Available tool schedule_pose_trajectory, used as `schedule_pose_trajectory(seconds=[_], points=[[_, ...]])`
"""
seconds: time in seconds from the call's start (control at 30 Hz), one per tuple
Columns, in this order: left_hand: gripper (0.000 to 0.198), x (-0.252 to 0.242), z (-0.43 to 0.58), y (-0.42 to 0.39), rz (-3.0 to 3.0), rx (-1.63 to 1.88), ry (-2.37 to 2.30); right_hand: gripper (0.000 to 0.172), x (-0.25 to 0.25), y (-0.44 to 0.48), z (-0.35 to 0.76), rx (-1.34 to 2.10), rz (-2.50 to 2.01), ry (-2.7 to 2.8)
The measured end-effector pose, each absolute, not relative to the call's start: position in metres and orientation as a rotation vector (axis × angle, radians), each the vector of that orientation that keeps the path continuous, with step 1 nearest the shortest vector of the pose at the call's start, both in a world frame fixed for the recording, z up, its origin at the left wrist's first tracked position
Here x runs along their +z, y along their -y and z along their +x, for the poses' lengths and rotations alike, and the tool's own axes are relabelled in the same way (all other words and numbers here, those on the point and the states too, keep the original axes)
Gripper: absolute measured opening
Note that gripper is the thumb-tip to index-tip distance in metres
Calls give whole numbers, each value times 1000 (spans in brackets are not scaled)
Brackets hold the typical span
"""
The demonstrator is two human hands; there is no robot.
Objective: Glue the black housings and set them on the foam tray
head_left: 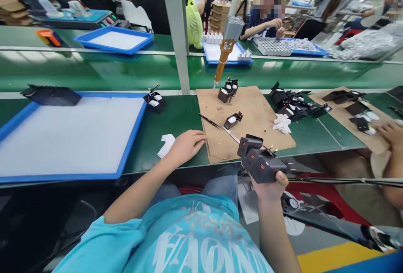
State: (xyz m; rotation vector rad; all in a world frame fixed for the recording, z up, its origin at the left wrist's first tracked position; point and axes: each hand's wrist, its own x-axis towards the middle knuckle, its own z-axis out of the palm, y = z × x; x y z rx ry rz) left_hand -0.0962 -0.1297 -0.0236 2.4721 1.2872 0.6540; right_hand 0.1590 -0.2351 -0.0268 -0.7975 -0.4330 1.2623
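In my right hand (270, 187) is a bunch of black chargers (266, 168) with orange USB ports, gripped from below just past the table's front edge. My left hand (187, 147) lies at the left edge of the brown cardboard (248, 134), fingers stretched out and holding nothing. Beside its wrist is a crumpled white wipe (166, 145). On the cardboard lie a single black charger housing (233, 120), a pair of black tweezers (209, 120) and a few upright housings (228, 90) with parts showing. An orange-handled electric screwdriver (224, 57) hangs above.
A blue-rimmed white tray (119, 168) fills the left side, with a row of black cases (52, 95) at its back. More black housings (296, 103) are heaped right of the cardboard, near a white cloth (282, 123). A co-worker's hand (390, 132) is at far right.
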Motion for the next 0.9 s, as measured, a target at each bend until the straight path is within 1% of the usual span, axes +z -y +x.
schedule_pose_trajectory(seconds=[0.13, 0.2, 0.27, 0.33, 0.4, 0.53, 0.63, 0.7, 0.9], points=[[29, -31, -154, 143, 2427, 598, -1714, 50, -30, 232, 157, 1304, -810, 451], [25, -37, -172, 149, 2328, 590, -1807, 50, -30, 229, 152, 1341, -787, 446], [23, -38, -174, 156, 2175, 713, -1804, 52, -30, 226, 145, 1391, -778, 440], [20, -30, -161, 165, 1992, 924, -1705, 55, -29, 222, 137, 1422, -794, 436], [17, -14, -135, 177, 1858, 1123, -1498, 57, -28, 219, 129, 1429, -817, 431], [3, 22, -75, 192, 1880, 1344, -943, 58, -25, 218, 117, 1460, -847, 411], [7, 34, -46, 194, 1922, 1465, -706, 58, -24, 218, 111, 1457, -912, 418], [8, 33, -38, 193, 1943, 1524, -679, 56, -24, 219, 109, 1436, -953, 435], [11, 18, -34, 194, 1929, 1659, -863, 50, -27, 218, 106, 1412, -954, 439]])
